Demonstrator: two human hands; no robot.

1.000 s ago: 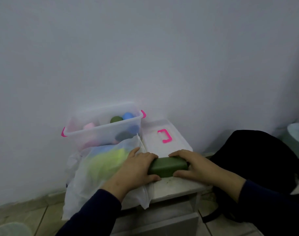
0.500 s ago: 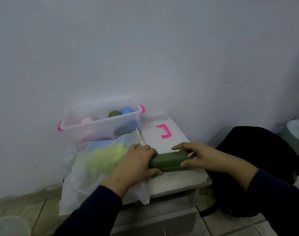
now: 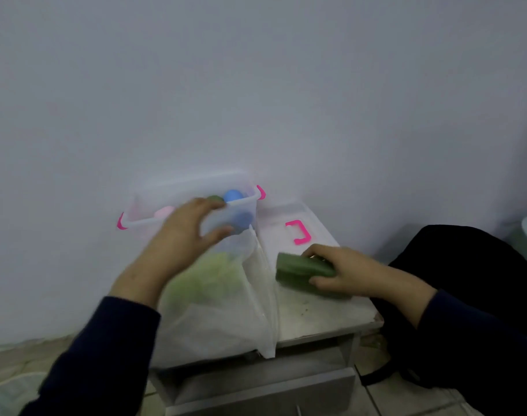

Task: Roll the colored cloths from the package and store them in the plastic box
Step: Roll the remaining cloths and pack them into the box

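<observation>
Within right hand (image 3: pixel 350 273) (gripped): green roll (image 3: pixel 301 270)

No text, label, brand, number or sign can be read anywhere in the head view. The surfaces that might carry print, namely the clear plastic box (image 3: pixel 193 202) left of centre against the wall, its lid (image 3: pixel 289 232) with the pink handle to the right of it, and the translucent package (image 3: pixel 214 295) in the lower middle of the frame, show none. The picture is soft and partly blurred, so any small print cannot be made out.
</observation>
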